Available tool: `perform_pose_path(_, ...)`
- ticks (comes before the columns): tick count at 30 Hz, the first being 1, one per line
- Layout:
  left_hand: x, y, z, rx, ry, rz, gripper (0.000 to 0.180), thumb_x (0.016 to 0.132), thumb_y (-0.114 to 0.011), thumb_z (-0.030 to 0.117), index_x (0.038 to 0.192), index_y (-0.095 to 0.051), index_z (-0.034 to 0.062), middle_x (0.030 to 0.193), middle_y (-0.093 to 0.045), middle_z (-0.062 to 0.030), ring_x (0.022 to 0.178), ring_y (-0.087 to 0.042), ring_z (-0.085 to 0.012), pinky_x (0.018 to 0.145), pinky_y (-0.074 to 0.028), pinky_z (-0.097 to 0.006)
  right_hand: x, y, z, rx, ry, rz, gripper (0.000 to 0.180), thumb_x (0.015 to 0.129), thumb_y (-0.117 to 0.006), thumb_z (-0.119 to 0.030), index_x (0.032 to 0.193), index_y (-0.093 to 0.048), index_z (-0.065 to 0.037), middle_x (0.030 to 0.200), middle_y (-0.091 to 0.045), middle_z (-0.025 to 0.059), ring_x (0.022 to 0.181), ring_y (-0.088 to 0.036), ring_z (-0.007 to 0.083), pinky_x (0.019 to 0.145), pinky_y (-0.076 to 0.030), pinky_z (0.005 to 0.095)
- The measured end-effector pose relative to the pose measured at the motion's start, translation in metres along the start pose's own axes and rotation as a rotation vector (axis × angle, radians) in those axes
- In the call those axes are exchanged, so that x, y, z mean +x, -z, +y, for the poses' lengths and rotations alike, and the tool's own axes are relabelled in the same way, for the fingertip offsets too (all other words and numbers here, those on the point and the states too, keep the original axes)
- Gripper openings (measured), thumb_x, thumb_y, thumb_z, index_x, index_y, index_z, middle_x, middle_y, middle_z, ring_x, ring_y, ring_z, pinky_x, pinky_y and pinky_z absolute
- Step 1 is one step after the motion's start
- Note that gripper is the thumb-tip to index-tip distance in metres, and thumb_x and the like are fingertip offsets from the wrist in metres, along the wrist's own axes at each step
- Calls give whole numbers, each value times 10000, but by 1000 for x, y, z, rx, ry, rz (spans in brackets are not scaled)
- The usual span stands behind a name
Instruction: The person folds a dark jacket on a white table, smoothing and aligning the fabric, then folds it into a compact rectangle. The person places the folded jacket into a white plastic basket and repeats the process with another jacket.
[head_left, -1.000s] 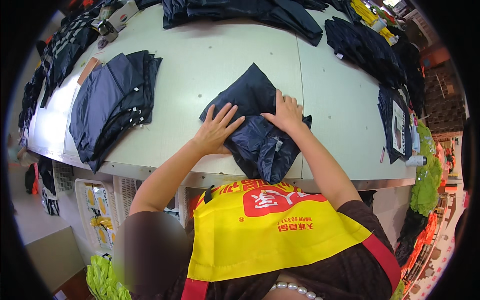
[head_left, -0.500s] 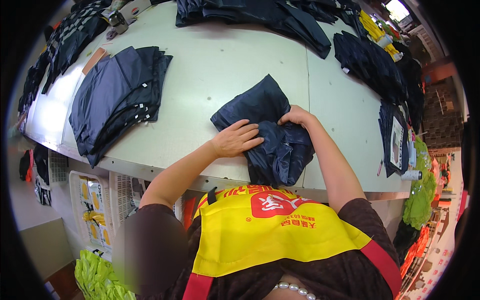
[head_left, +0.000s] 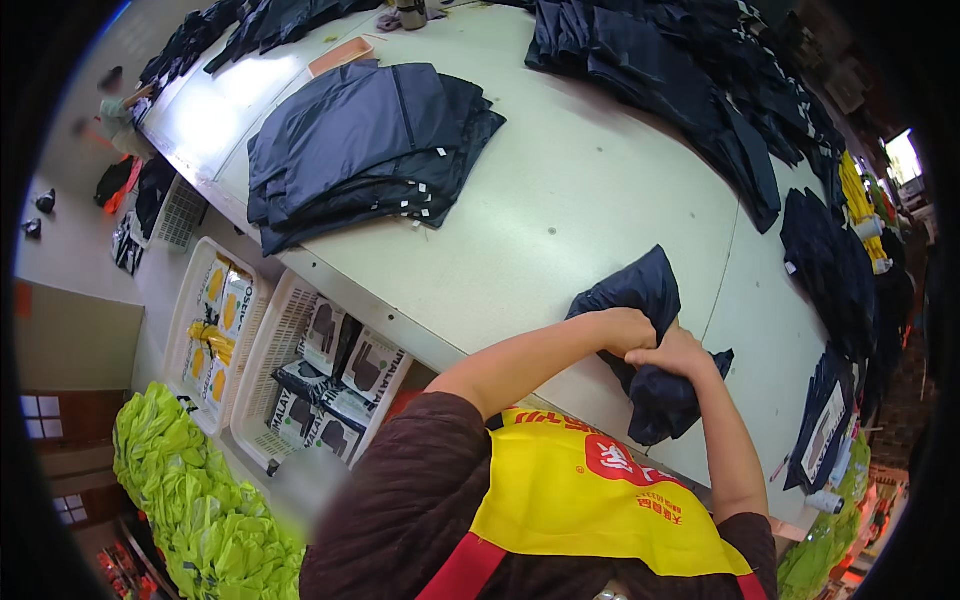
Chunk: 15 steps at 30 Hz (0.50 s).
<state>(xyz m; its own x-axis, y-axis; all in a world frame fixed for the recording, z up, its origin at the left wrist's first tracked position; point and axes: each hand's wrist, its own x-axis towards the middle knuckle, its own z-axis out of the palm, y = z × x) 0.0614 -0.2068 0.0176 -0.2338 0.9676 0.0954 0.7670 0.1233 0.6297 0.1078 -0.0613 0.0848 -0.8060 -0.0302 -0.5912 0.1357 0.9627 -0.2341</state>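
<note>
- The left hand is closed on the dark garment, gripping it around its middle; its fingertips are hidden
- The right hand is also closed on this garment, just beside the left one and touching it
- The garment is bunched and narrow between its two wider ends, and it is at the near edge of the counter, toward the near right corner; whether all of it rests there, I cannot tell
- A pile of folded dark clothes, with small white tags, lies at the left part of the near edge
- More dark clothes lie along the far edge
- A packet and a pale spool are close to the near right corner
- Below the near edge stand white baskets with packets inside, and beside them is a bright green heap
</note>
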Motion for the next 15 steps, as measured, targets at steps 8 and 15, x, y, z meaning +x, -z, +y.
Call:
perform_pose_path(8, -14, 14, 11, -398, -104, -298, 368, 798, -621, 141, 1143, -600, 17, 1079, -641, -151, 996, -600, -276, 876, -449, -357, -46, -14, -3, -302, 9, 5, 1056, 485, -800, -553, 1283, -389, 5, 1226, -487, 189, 1191, -432, 329, 1004, -299, 460)
perform_pose_path(15, -152, 168, -107, 849, 885, 443, 302, 772, -552, 77, 1059, -614, 148, 1050, -605, -85, 1031, -550, -235, 817, -433, -364, -88, -26, 125, 201, -64, 278, 960, 457, -813, -332, 1273, -443, 10, 1171, -571, 213, 1109, -535, 342, 949, -418, 357)
